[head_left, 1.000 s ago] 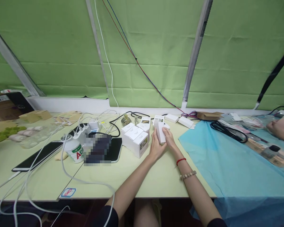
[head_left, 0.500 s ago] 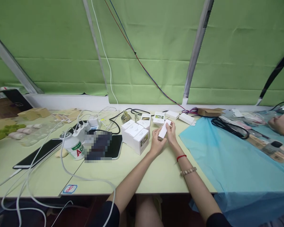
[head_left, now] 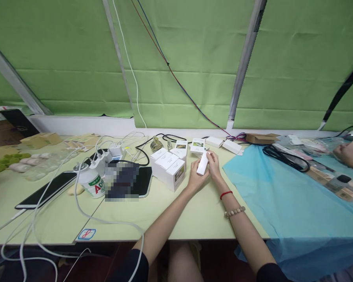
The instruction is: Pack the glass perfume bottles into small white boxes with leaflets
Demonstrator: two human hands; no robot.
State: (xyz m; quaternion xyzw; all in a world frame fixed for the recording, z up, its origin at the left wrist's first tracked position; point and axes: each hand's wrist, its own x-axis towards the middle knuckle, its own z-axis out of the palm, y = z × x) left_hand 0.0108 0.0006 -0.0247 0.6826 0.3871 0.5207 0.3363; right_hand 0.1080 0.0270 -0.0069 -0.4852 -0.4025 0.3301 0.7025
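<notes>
A small flat white carton (head_left: 202, 163) is held between both my hands above the pale green table (head_left: 176, 219). My left hand (head_left: 196, 178) grips its lower end with curled fingers. My right hand (head_left: 214, 166) pinches its upper right side; that wrist wears a red string and a bead bracelet. Just left of my hands stands a cluster of white boxes (head_left: 168, 168). More white boxes (head_left: 198, 145) lie behind them near the wall.
A black tablet (head_left: 142, 182), a white bottle with green label (head_left: 90, 181), a phone (head_left: 45, 190) and tangled white cables (head_left: 76, 203) fill the left. A blue sheet (head_left: 297, 196) covers the right, with a black cable (head_left: 285, 158) and small items. Another person's hand (head_left: 348, 154) rests far right.
The white carton went from standing upright on the table to being lifted and tilted between both hands; it now sits narrower and more edge-on. The view shifted slightly.
</notes>
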